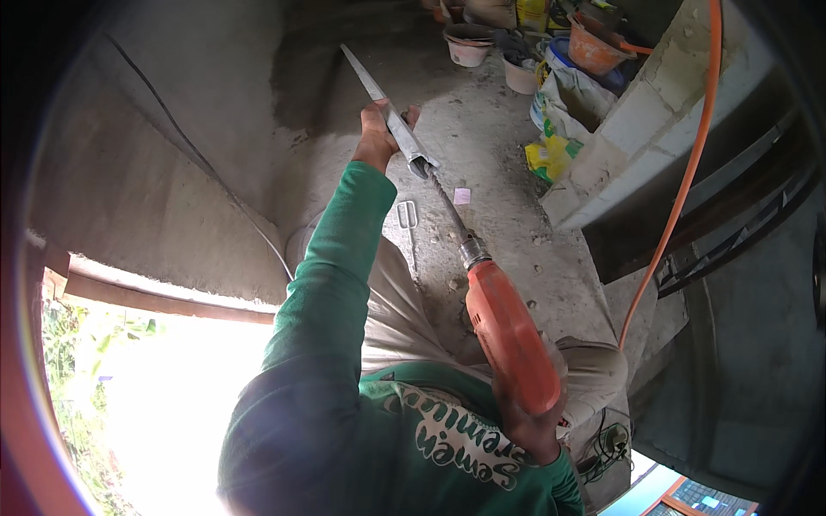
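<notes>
My left hand (373, 143) is wrapped round a long, pale metal channel (401, 131), which points away from me across the floor. My right hand (535, 430) grips the back end of a red-orange power drill (509, 331) close to my right knee. A long spiral drill bit (448, 206) runs forward from the drill's chuck (473, 250). The bit's tip meets the hollow near end of the channel; whether it is inside or only touching, I cannot tell. The trigger fingers are hidden by the drill's body.
On the rough concrete floor (499, 232) lie a looped metal paddle (407, 215) and a pink scrap (462, 196). Buckets (595, 45) and a white sack (572, 103) stand far right. An orange hose (688, 181) hangs past a block ledge (632, 138). A bright opening is lower left.
</notes>
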Demonstrator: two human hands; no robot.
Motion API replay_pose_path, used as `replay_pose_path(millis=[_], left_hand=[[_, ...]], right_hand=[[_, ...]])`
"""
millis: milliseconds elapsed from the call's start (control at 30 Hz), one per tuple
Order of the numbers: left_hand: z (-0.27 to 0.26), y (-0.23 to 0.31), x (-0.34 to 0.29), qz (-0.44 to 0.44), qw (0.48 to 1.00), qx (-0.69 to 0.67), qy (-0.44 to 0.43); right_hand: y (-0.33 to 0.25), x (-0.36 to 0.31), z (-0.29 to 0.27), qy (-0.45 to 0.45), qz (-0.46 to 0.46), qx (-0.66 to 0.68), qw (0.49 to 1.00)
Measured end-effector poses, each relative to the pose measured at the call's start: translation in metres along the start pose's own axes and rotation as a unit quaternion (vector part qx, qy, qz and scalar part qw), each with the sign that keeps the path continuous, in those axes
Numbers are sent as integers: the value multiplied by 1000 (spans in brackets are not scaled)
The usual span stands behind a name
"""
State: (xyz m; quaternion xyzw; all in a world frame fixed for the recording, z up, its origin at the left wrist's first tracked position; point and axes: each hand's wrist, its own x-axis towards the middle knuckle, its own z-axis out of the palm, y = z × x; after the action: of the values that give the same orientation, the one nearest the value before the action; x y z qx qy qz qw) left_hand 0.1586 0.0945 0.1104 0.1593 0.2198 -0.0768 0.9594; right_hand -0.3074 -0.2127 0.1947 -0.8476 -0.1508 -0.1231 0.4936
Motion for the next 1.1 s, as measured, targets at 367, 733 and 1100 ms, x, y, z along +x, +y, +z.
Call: replay_pose_path(millis=[367, 733, 1100], left_hand=[[12, -10, -37, 33, 998, 37, 24], [-5, -46, -91, -15, 998, 52, -18], [-13, -58, -101, -46, 997, 56, -21]], right_hand=[[16, -7, 28, 21, 8, 97, 995], [6, 0, 37, -28, 77, 111, 990], [3, 7, 39, -16, 10, 43, 999]])
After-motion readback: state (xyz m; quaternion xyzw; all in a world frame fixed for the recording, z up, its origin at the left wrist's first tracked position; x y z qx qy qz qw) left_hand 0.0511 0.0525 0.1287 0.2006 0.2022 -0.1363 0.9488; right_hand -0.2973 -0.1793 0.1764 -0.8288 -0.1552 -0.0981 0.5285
